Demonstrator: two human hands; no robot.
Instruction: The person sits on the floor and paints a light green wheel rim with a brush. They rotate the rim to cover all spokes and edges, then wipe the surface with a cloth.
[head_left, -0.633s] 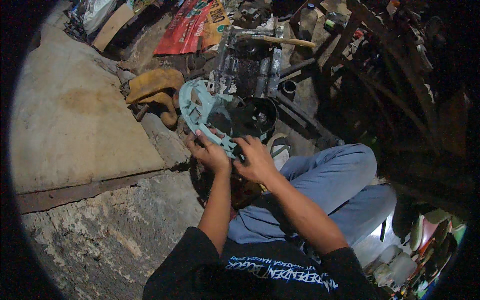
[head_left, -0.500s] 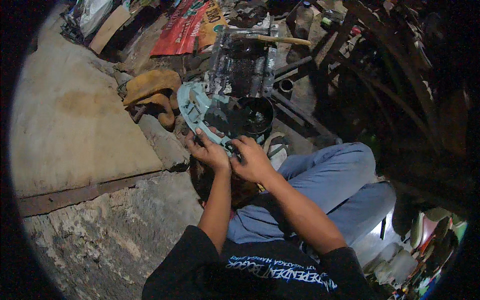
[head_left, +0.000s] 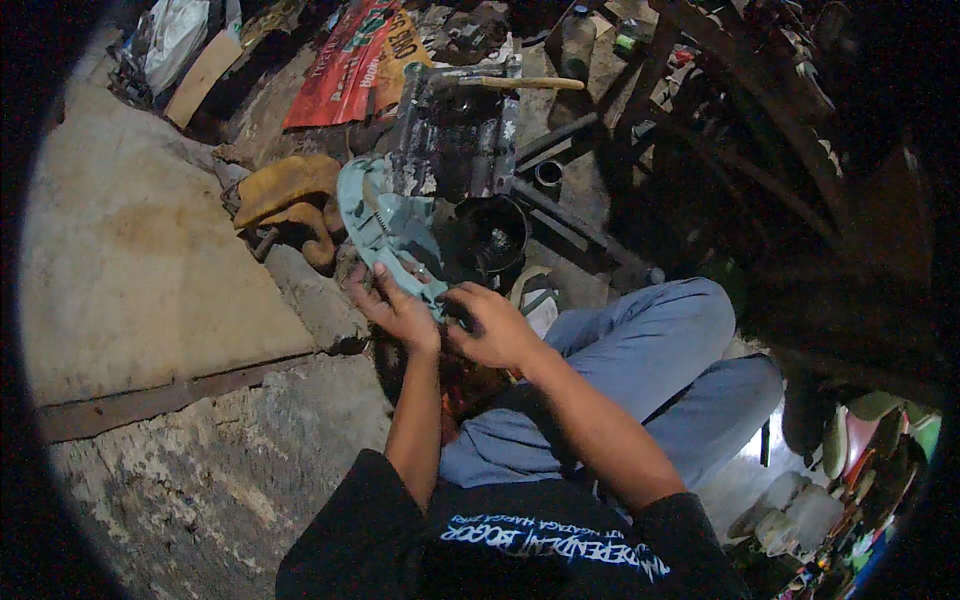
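Note:
A pale blue-green curved part (head_left: 362, 222), apparently plastic, slants away from me, with a small dark coil spring along its inner side. My left hand (head_left: 402, 318) supports its near end from the left, thumb lying on top and fingers underneath. At the same end, on the right, the curled fingers of my right hand (head_left: 497, 325) pinch the tip of the part. Those fingertips are partly hidden, so any small piece between them cannot be made out. Just beyond my right hand stands a dark round pot (head_left: 500, 235) with something wet-looking inside.
A blackened metal piece (head_left: 455, 140) lies behind the pot, with a wooden-handled tool (head_left: 525, 83) across it. Left of the part is a yellow-brown object (head_left: 290, 190) beside a pale slab (head_left: 150, 250). Metal bars (head_left: 580, 215) lie at right; a red printed sheet (head_left: 340, 70) lies far back.
The whole scene has shifted slightly left in view. The curved part has tilted a little, showing more of its wide inner face. Both hands keep their hold at its near end.

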